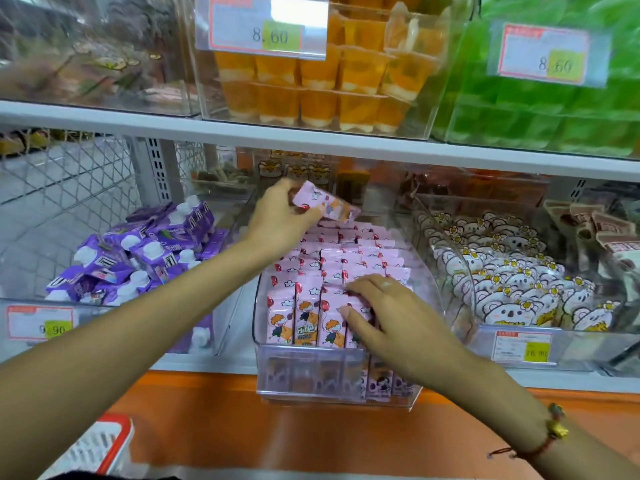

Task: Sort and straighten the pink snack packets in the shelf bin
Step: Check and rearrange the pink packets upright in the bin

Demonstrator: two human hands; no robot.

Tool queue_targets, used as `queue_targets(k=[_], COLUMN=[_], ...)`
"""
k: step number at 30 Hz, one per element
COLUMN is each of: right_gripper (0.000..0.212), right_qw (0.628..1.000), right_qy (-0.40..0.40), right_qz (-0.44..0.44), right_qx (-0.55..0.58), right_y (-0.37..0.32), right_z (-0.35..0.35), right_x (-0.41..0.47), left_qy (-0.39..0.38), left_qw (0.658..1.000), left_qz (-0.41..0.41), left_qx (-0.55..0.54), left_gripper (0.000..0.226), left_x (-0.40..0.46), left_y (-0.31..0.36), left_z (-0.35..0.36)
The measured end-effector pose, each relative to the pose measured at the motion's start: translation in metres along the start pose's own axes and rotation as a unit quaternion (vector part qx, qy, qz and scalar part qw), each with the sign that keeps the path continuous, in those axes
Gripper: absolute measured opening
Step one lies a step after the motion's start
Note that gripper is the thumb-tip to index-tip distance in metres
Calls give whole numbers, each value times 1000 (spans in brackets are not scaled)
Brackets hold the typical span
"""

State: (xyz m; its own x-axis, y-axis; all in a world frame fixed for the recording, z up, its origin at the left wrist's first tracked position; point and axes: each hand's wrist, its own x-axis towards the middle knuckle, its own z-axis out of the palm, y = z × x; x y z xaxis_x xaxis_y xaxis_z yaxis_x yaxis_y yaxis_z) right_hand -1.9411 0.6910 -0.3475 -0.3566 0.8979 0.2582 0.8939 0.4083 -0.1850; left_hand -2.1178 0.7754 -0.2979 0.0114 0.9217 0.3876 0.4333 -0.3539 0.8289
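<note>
Head camera puts my right hand (pixel 388 317) nearest, palm down with fingers spread flat and empty on the front rows of pink snack packets (pixel 313 306), which stand upright in the clear shelf bin (pixel 311 379). A red bracelet (pixel 550 434) circles that wrist. Farther in, my left arm reaches across at a slant, and my left hand (pixel 280 216) pinches one loose pink packet (pixel 327 202), tilted, above the back rows.

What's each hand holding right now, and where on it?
The left hand pinches one pink packet by its left end, above the bin. The right hand holds nothing; it rests on the packet rows.
</note>
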Motion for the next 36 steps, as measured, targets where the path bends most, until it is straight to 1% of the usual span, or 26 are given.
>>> queue_targets(k=[2, 5, 9, 11, 13, 16, 18, 20, 21, 23, 25, 27, 29, 32, 34, 36], right_gripper=[44, 45, 44, 42, 38, 35, 41, 50, 51, 48, 43, 39, 35, 36, 37, 37], right_qw=[1000, 1000, 1000, 999, 998, 997, 997, 998, 998, 998, 998, 998, 998, 998, 999, 998], right_qy=[0, 1, 17, 32, 32, 26, 19, 5, 2, 3, 9, 17, 13, 4, 13, 33], right_qz=[1, -4, -11, -30, -53, -67, -68, -59, -57, -60, -58, -56, -53, -51, -40, -29], right_qx=[3, 4, 6, 1, -9, -20, -37, -34, -30, -31, -26, -32, -35, -21, -20, -43], right_y=[0, 0, 1, 0, -3, -5, -4, -2, -1, 2, 3, 4, 5, 6, 5, 3], right_z=[-1, 0, 0, -2, -6, -13, -15, -17, -17, -16, -16, -15, -15, -15, -14, -13], right_x=[-1, -2, -2, -2, -4, -15, -24, -32, -36, -41, -44, -44, -42, -39, -38, -36], left_qy=[-37, -93, -176, -207, -231, -227, -218, -206, -202, -207, -236, -266, -252, -210, -231, -253], left_qw=[998, 987, 948, 932, 928, 933, 936, 934, 928, 909, 886, 874, 879, 901, 901, 895], left_qz=[12, 52, 106, 120, 109, 87, 75, 75, 79, 90, 96, 95, 99, 125, 141, 145], left_qx=[54, 123, 245, 274, 271, 265, 265, 283, 303, 351, 387, 396, 392, 357, 339, 338], left_gripper=[41, 40, 44, 47, 50, 48, 50, 47, 44, 38, 33, 34, 35, 32, 30, 24], left_x=[12, 24, 40, 48, 52, 58, 60, 61, 61, 60, 60, 59, 60, 58, 55, 49], left_y=[-3, -4, 1, 5, 7, 6, 0, -9, -13, -21, -27, -30, -30, -27, -23, -20], left_z=[9, 13, 9, 13, 23, 36, 42, 46, 48, 52, 56, 58, 56, 50, 47, 48])
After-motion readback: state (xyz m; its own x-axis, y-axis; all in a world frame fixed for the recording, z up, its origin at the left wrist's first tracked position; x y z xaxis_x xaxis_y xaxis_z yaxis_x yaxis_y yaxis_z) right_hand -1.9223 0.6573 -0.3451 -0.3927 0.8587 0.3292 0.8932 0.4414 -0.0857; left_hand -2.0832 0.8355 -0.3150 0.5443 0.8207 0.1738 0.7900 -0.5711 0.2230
